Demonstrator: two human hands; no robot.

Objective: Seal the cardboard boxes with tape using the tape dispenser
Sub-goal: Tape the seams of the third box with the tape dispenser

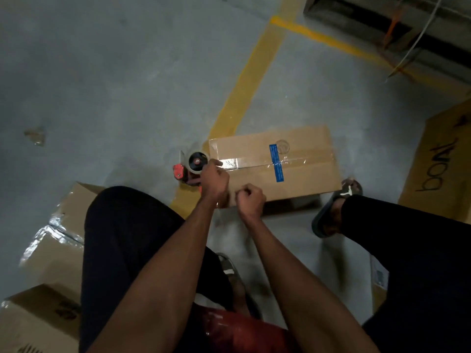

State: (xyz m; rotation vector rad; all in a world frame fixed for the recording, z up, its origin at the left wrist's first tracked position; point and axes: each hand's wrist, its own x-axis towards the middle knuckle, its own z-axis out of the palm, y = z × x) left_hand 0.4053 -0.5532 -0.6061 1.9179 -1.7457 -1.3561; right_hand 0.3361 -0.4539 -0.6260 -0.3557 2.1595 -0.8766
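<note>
A closed cardboard box point(305, 179) lies on the concrete floor, with a strip of clear tape point(257, 161) along its top seam and a blue label across it. At the box's left end is the red tape dispenser point(190, 169), carrying a roll of clear tape. My left hand point(215, 180) grips the dispenser's handle, and one finger reaches onto the tape at the box's left edge. My right hand point(251, 198) rests on the near edge of the box with its fingers curled; nothing shows inside it.
Taped boxes point(54, 240) are stacked at the left by my knee. A flat cardboard sheet point(438, 169) with black writing lies at the right. Yellow floor lines point(244, 90) run under the box. My slippered foot point(336, 207) stands beside the box. A tape scrap point(35, 135) lies far left.
</note>
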